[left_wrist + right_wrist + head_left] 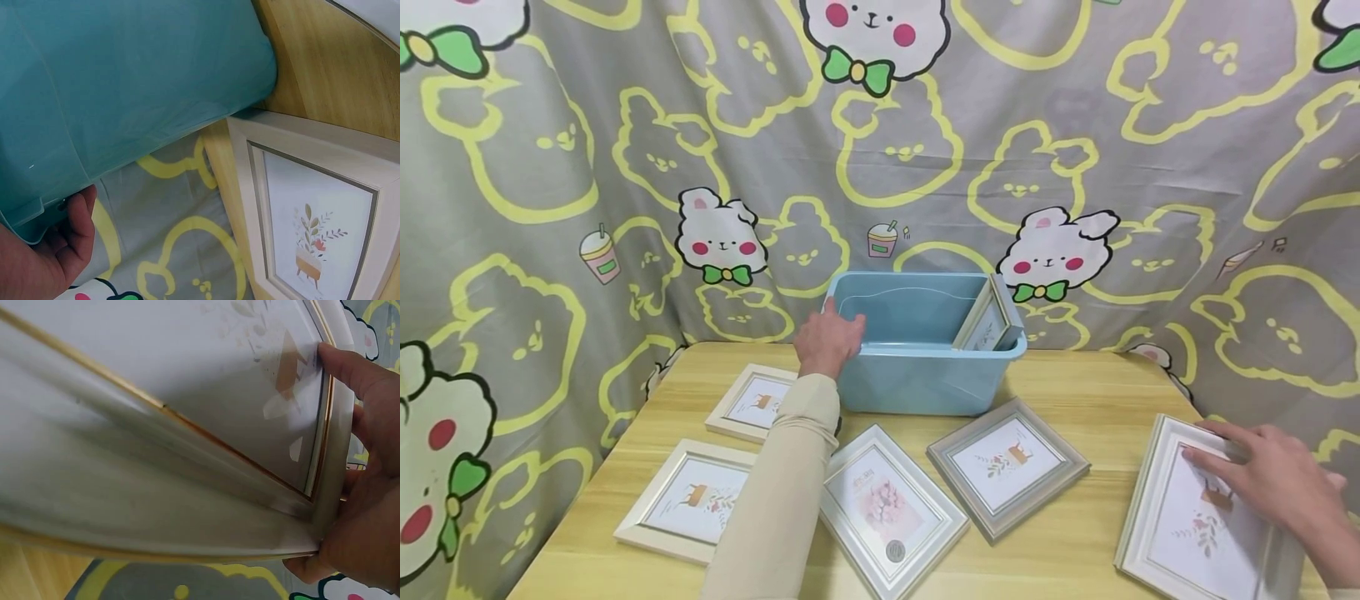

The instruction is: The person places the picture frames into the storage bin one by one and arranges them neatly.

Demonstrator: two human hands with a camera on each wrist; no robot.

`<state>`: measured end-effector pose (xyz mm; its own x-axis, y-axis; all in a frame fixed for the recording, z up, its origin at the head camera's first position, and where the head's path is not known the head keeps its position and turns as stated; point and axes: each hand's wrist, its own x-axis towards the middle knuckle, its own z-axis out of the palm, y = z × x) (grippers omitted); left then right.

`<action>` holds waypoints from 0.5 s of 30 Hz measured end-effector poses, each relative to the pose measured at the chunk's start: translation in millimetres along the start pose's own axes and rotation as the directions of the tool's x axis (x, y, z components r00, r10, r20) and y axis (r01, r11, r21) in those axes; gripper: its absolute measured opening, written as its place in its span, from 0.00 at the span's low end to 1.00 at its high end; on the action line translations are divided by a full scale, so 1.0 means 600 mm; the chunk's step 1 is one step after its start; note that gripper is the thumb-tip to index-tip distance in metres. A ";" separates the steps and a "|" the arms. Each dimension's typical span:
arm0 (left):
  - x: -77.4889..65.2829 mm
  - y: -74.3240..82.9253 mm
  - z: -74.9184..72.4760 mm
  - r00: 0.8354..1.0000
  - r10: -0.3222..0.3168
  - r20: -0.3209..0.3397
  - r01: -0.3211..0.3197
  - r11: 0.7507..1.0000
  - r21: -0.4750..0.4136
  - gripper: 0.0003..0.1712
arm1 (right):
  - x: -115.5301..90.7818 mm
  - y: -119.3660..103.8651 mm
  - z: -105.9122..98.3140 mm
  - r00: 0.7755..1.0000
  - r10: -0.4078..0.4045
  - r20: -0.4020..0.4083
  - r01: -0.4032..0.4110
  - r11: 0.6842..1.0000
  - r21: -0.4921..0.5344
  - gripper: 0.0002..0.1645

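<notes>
My left hand grips the left end of a light blue plastic bin, with fingers curled under its rim in the left wrist view. Inside the bin, a picture frame leans upright against the right end. At the right side of the table, my right hand holds a white picture frame by its far edge. In the right wrist view the thumb lies over the front of this frame and the other fingers are behind it. Its picture shows a plant in an orange pot.
On the wooden table lie a silver-white frame, a grey-brown frame and two cream frames, one nearer and one farther, partly covered by the left sleeve. A patterned curtain hangs close behind the bin.
</notes>
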<state>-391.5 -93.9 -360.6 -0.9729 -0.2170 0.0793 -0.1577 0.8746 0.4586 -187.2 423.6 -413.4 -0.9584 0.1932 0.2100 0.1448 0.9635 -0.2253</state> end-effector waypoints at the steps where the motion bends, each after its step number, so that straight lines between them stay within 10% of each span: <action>1: 0.000 0.000 0.000 1.000 0.001 0.000 -0.001 1.000 -0.002 0.45 | -0.002 -0.001 -0.003 1.000 0.004 -0.005 -0.004 1.000 -0.001 0.44; 15: -0.001 -0.001 0.001 1.000 -0.005 0.003 0.005 1.000 -0.009 0.46 | -0.013 -0.028 -0.022 0.990 -0.002 -0.144 0.001 1.000 -0.007 0.38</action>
<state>-390.9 -93.8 -361.4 -0.9726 -0.2202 0.0743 -0.1612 0.8696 0.4667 -178.9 408.6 -398.6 -0.9134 0.2159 0.3451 0.1454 0.9649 -0.2188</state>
